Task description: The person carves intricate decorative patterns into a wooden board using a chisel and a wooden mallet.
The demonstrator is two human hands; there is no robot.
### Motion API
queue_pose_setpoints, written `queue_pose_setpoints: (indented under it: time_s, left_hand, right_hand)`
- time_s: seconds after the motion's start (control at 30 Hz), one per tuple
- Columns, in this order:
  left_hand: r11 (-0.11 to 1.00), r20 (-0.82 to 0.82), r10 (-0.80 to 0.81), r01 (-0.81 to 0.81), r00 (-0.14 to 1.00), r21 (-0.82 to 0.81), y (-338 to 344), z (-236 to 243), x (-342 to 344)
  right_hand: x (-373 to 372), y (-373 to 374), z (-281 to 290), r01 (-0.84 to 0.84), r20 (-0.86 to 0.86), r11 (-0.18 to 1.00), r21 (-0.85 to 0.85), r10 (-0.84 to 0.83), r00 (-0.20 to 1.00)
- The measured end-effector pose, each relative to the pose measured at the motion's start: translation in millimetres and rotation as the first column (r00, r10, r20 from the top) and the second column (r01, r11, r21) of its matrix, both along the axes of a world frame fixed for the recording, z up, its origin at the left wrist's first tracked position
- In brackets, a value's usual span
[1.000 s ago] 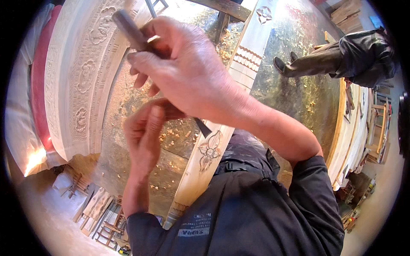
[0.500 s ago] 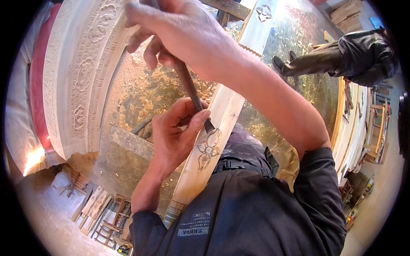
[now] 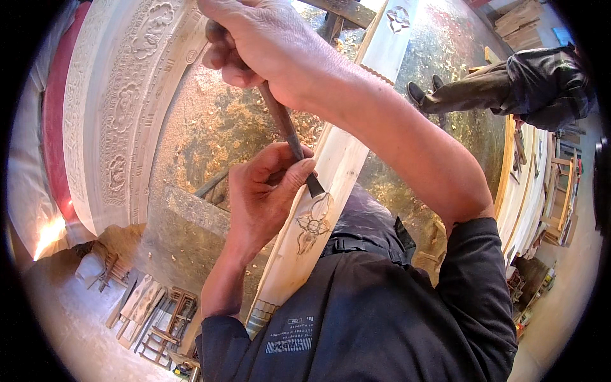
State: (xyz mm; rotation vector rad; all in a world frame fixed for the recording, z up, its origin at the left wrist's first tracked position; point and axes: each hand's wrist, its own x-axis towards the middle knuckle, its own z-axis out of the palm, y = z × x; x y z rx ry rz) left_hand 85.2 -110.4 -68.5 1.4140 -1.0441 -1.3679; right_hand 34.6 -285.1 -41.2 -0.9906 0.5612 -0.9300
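A carving chisel (image 3: 278,113) slants down over a long pale board (image 3: 340,156), its flat dark blade meeting the wood. Near the top, my right hand (image 3: 254,48) is closed round the wooden handle, which passes out of sight into the fist. Lower down, my left hand (image 3: 267,188) pinches the chisel between thumb and fingers just above the blade, resting by the board's left edge. The tip touches the edge of a flower pattern (image 3: 313,226) marked in dark lines and partly cut. Another flower motif (image 3: 398,20) is at the board's far end.
A large carved pale panel (image 3: 121,108) stands at left beside a red strip (image 3: 54,140). Wood shavings (image 3: 216,108) litter the floor below. Another person (image 3: 509,83) is at the upper right, near stacked boards (image 3: 523,191). A wooden frame (image 3: 167,328) lies lower left.
My right hand has curled its loose fingers closer round the handle and shifted slightly right. The chisel stays at nearly the same spot on the pattern; the left hand has hardly moved.
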Motion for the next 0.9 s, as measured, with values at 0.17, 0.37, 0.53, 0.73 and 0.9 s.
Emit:
queue_pose_setpoints:
  time_s: [0.17,0.37,0.53,0.73,0.9]
  left_hand:
    - [1.000,-0.023,0.013,-0.012,1.000,0.022,1,0,0]
    - [1.000,0.020,0.004,-0.004,1.000,0.031,-1,-1,0]
    - [0.998,0.018,0.043,-0.044,0.999,0.036,-1,1,-4]
    - [1.000,0.135,-0.002,-0.001,0.991,0.022,0,1,-1]
    - [1.000,0.165,0.009,-0.010,0.986,0.007,-1,1,-3]
  right_hand:
    - [-8,2,9,-0.032,-0.043,0.999,0.039,0.034,0.998]
    - [-9,4,12,-0.016,-0.067,0.996,0.083,0.021,0.998]
    - [-12,0,6,-0.067,0.042,0.987,0.146,0.061,0.997]
    - [-24,1,17,-0.125,0.085,0.976,0.179,0.112,0.990]
    - [-4,-2,3,-0.076,0.027,0.987,0.139,0.073,0.997]
